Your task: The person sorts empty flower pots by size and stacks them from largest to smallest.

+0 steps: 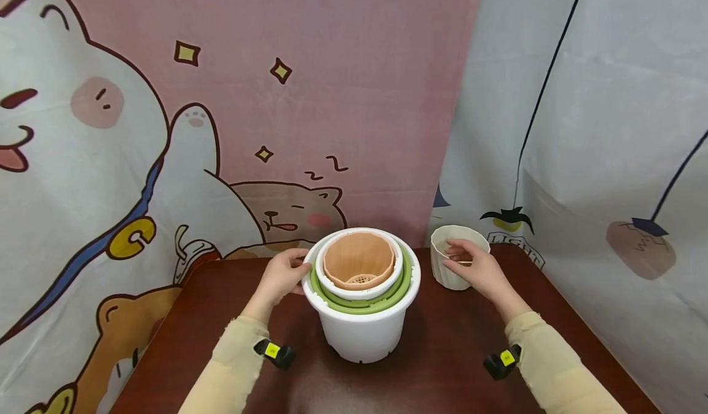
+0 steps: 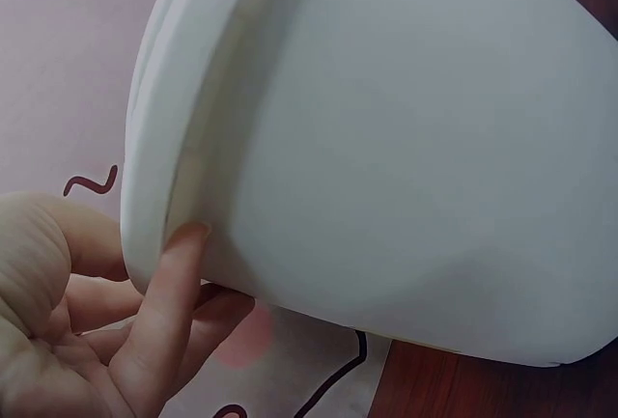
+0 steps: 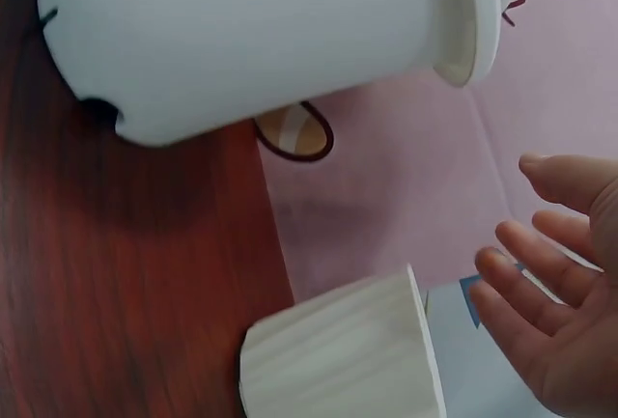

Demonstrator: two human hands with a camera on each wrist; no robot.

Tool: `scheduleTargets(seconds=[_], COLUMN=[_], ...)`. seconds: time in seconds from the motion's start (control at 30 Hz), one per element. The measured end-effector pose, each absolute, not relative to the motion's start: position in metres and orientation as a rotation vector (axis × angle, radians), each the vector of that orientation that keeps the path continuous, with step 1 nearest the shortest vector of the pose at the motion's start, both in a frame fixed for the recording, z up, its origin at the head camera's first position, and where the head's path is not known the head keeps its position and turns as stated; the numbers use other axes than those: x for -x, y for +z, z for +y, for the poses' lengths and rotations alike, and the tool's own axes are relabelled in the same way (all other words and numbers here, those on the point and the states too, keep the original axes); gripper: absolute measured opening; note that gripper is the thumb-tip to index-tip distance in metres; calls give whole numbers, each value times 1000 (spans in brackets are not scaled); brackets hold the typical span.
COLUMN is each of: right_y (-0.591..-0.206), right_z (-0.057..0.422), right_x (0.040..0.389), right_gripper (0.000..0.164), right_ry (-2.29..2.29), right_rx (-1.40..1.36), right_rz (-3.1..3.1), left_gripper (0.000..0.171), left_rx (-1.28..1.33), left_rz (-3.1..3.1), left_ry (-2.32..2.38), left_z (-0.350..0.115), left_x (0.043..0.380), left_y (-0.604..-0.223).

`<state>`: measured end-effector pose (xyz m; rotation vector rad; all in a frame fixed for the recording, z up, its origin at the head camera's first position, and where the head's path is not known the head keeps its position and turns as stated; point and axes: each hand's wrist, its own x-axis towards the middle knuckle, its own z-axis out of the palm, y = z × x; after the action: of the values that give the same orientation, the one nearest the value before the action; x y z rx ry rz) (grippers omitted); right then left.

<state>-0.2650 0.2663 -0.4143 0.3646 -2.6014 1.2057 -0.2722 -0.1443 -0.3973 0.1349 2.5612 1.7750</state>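
Note:
A large white flower pot (image 1: 362, 337) stands upright on the table. Nested inside it are a green pot (image 1: 359, 309), a smaller white pot (image 1: 362, 295) and, innermost, an orange pot (image 1: 359, 253) with a perforated bottom. My left hand (image 1: 282, 274) pinches the large pot's rim at its left side; in the left wrist view fingers (image 2: 169, 312) reach under that rim. To the right stands a fluted off-white pot (image 1: 447, 273). Over its right side is my right hand (image 1: 480, 271), fingers spread and holding nothing. In the right wrist view they are just above the fluted pot's rim (image 3: 425, 326).
The dark red-brown table (image 1: 442, 365) ends at a pink cartoon-printed cloth (image 1: 365, 94) behind the pots. A pale printed cloth (image 1: 597, 156) hangs along the right side. Both wrists carry small black cameras over cream sleeves (image 1: 227, 359).

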Motion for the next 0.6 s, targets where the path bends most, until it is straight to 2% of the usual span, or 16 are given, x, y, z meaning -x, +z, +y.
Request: scheduleTargets(seconds=[0.23,0.6], right_y=[-419,-437], right_z=[275,290], right_x=[274,289], right_gripper=[51,51], right_ry=[829,632], right_rx=[-405,-404], right_rz=[-2625,-2659], left_gripper=[37,35], left_rx=[-128,-143], left_rz=[2558,2592], left_ry=[1784,1776], left_z=[-144,-141], left_x=[271,269], left_y=[-397,-397])
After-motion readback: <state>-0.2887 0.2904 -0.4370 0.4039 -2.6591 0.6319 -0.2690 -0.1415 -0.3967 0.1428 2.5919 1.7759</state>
